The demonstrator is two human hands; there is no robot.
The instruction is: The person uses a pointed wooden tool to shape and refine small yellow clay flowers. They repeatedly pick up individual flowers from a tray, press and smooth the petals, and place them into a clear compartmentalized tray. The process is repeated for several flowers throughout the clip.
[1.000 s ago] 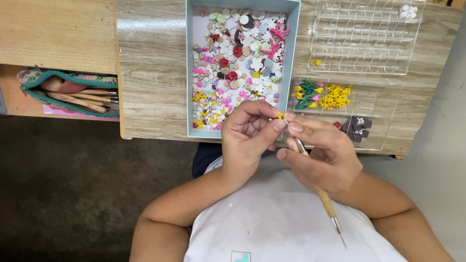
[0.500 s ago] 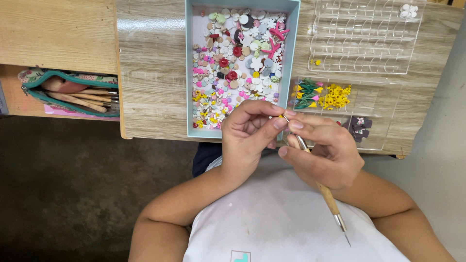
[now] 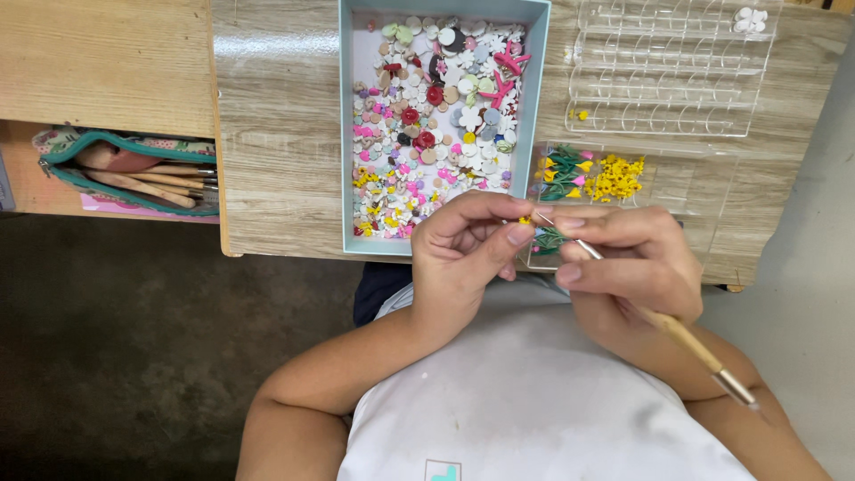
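My left hand [image 3: 468, 254] pinches a tiny yellow flower piece [image 3: 525, 220] between thumb and fingertips, just in front of the table edge. My right hand [image 3: 628, 267] grips a thin wooden-handled tool [image 3: 677, 334] like a pen, its fine metal tip touching the yellow piece. Both hands hover over my lap, close together. Behind them lies a light blue tray [image 3: 347, 134] filled with several small coloured flower and bead shapes.
A clear plastic compartment box [image 3: 672, 76] lies at the back right, and a clear tray with yellow and green flower pieces [image 3: 592, 178] sits below it. An open pouch with wooden tools [image 3: 125, 169] rests on a lower shelf at left. The wooden table [image 3: 276, 134] spans the top.
Both hands have stayed together with only slight shifts; the tool tip still works at the yellow piece.
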